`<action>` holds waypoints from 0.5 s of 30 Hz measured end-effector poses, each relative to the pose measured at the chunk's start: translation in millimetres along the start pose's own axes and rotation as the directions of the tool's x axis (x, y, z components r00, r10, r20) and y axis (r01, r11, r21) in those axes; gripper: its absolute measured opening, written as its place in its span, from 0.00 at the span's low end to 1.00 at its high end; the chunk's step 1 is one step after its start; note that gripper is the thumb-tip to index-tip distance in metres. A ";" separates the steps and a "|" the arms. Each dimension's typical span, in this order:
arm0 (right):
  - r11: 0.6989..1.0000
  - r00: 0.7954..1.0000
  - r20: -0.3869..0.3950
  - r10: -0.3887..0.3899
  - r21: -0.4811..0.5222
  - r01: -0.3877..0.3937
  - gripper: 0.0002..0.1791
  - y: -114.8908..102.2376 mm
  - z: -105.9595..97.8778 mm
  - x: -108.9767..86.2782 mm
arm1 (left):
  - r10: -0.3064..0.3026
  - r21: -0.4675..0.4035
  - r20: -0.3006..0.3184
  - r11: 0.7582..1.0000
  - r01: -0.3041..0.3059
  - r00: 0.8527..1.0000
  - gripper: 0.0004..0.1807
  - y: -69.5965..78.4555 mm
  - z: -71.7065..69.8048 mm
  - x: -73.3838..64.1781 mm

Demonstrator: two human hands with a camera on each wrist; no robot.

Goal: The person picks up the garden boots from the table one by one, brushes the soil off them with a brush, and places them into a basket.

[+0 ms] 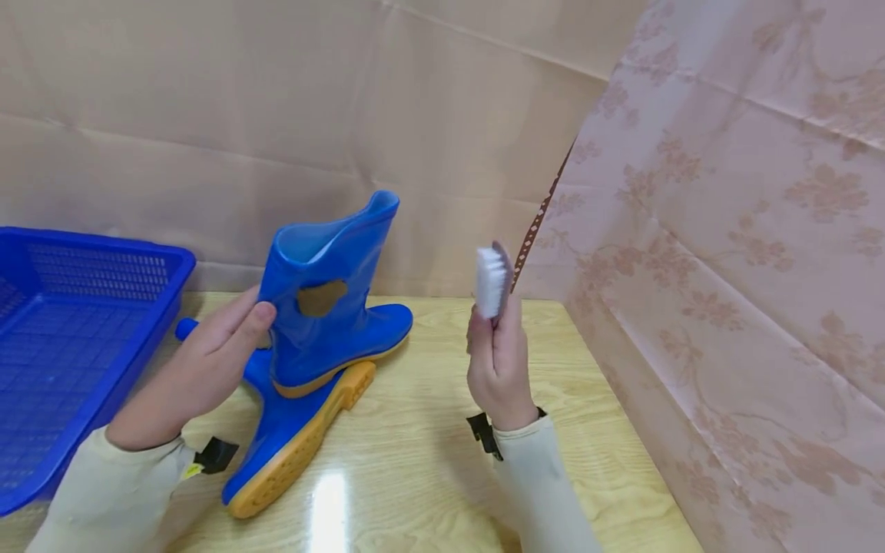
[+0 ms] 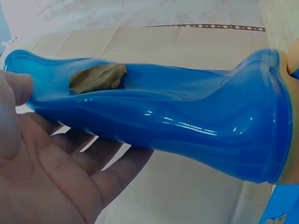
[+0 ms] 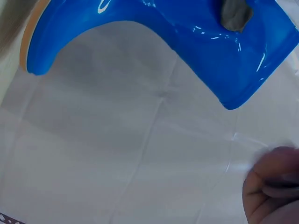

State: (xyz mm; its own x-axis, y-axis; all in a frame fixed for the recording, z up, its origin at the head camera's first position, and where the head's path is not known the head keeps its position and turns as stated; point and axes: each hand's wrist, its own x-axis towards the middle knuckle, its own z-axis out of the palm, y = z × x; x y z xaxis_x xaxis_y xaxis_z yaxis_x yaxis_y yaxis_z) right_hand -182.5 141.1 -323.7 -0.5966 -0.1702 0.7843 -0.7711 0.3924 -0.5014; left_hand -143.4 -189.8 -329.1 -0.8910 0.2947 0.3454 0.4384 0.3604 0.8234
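Note:
My left hand (image 1: pixel 200 369) holds a blue rubber boot (image 1: pixel 332 338) by its shaft. In the left wrist view the thumb lies near the rim and the fingers spread along the shaft's other side. A brown, mud-like lump (image 2: pixel 98 78) sticks to the shaft. The boot is tilted, its yellow-edged sole touching or just above a second blue boot (image 1: pixel 276 434) that lies on its side beneath. To the right, my right hand (image 1: pixel 505 376) grips a brush (image 1: pixel 492 283) with white bristles turned towards the boot, apart from it. The right wrist view shows that hand blurred at the edge.
On the left stands a blue plastic basket (image 1: pixel 183 265) with mesh walls. The wooden table (image 1: pixel 415 461) meets a beige cloth (image 1: pixel 449 153) at the back and a pink floral cloth (image 1: pixel 726 269) on the right.

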 end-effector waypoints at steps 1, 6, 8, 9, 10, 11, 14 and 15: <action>1.000 1.000 0.017 0.006 -0.012 -0.006 0.18 -0.8 -0.2 -1.0 | -0.004 0.001 -0.005 1.000 0.004 1.000 0.29 0.4 0.4 0.0; 0.994 0.991 0.104 0.086 -0.068 -0.079 0.09 -1.9 2.4 -2.4 | 0.007 0.004 -0.025 1.000 -0.007 1.000 0.28 2.8 1.3 0.5; 0.992 0.987 0.119 0.110 -0.081 -0.101 0.11 -2.4 4.2 -2.4 | 0.008 0.005 -0.028 1.000 -0.008 1.000 0.28 3.6 1.5 0.2; 0.991 0.986 0.123 0.115 -0.085 -0.105 0.12 -2.4 5.1 -2.7 | 0.011 0.004 -0.026 1.000 -0.011 1.000 0.28 3.9 1.7 0.1; 0.990 0.985 0.127 0.116 -0.094 -0.104 0.13 -2.5 6.1 -2.9 | 0.008 0.004 -0.022 1.000 -0.008 1.000 0.28 4.1 1.9 -0.2; 0.990 0.985 0.133 0.113 -0.100 -0.101 0.14 -2.5 7.2 -3.1 | 0.006 0.002 -0.016 1.000 -0.006 1.000 0.28 4.2 2.2 -0.6; 0.989 0.985 0.152 0.079 -0.133 -0.059 0.16 -1.5 10.3 -3.3 | 0.007 0.012 0.005 1.000 -0.007 1.000 0.28 4.5 3.6 -1.9; 0.989 0.986 0.153 0.062 -0.140 -0.041 0.17 -0.8 11.3 -3.6 | 0.010 0.020 0.008 1.000 -0.010 1.000 0.28 4.4 4.0 -2.3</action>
State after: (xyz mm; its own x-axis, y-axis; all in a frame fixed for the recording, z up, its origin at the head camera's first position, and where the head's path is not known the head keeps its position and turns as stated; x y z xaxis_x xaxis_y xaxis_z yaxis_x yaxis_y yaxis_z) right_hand -182.2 131.2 -330.3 -0.6705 -0.2816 0.6864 -0.7074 0.5218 -0.4769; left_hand -138.9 -185.4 -328.1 -0.8855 0.3057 0.3499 0.4497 0.3747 0.8108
